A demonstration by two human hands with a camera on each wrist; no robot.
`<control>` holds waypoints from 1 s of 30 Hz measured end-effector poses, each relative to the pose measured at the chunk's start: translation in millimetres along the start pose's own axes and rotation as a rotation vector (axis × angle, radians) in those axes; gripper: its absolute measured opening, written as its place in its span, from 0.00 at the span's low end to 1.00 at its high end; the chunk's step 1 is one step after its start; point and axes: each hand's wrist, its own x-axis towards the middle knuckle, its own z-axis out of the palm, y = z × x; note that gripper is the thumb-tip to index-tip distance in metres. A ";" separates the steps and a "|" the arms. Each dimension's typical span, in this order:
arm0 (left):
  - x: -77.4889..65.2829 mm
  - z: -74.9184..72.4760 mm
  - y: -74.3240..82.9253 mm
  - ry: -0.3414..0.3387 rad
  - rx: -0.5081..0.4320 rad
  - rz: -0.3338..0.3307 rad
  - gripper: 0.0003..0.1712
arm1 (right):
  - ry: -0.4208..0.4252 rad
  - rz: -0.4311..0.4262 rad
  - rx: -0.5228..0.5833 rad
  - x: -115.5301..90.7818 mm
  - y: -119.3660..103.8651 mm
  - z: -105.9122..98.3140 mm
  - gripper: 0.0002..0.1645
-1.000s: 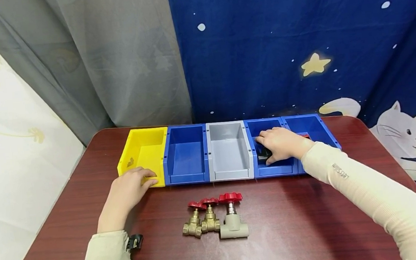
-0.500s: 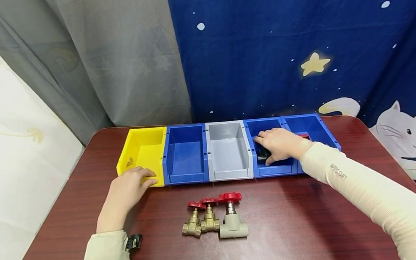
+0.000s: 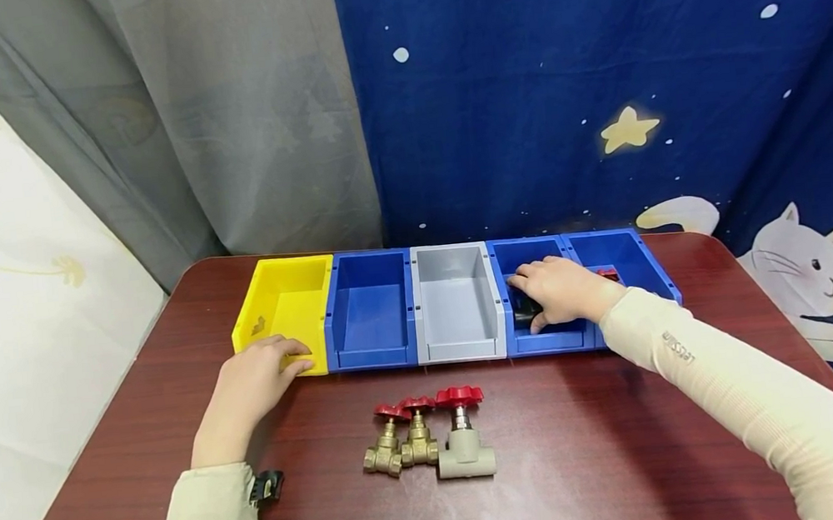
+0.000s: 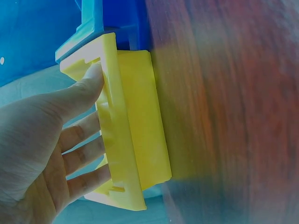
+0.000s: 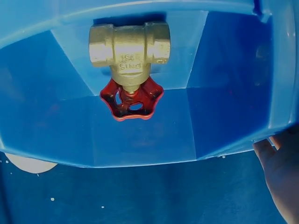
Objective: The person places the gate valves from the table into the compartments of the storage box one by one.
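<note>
My left hand (image 3: 259, 384) rests at the front lip of the yellow bin (image 3: 293, 305). In the left wrist view, its thumb (image 4: 86, 88) lies at the lip and the other fingers stretch along it, loosely spread. My right hand (image 3: 562, 289) reaches into the blue bin (image 3: 545, 341) second from the right. Its fingers and thumb curve round a black object (image 3: 523, 310), whose kind I cannot tell. Under the right forearm, the rightmost blue bin (image 3: 619, 249) holds a brass gate valve (image 5: 131, 49) with a red handwheel (image 5: 132, 105).
Two brass gate valves, one left (image 3: 384, 456) and one right (image 3: 420, 448), lie on the table before the bins. Beside them is a grey plastic valve (image 3: 467, 456) with a red handwheel. A grey bin (image 3: 458, 298) and another blue bin (image 3: 372, 306) stand mid-row.
</note>
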 end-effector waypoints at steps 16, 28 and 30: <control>-0.2 -1.0 0.0 -0.011 -0.002 -0.016 0.13 | 0.057 0.059 0.114 -11.5 0.7 -12.7 0.36; 0.9 0.0 -0.6 -0.003 -0.004 -0.007 0.13 | 0.182 0.091 0.169 -24.6 -8.6 -9.2 0.31; 0.8 -0.3 -0.3 0.001 -0.004 -0.006 0.13 | 0.212 0.102 0.173 -27.7 -10.6 -8.8 0.29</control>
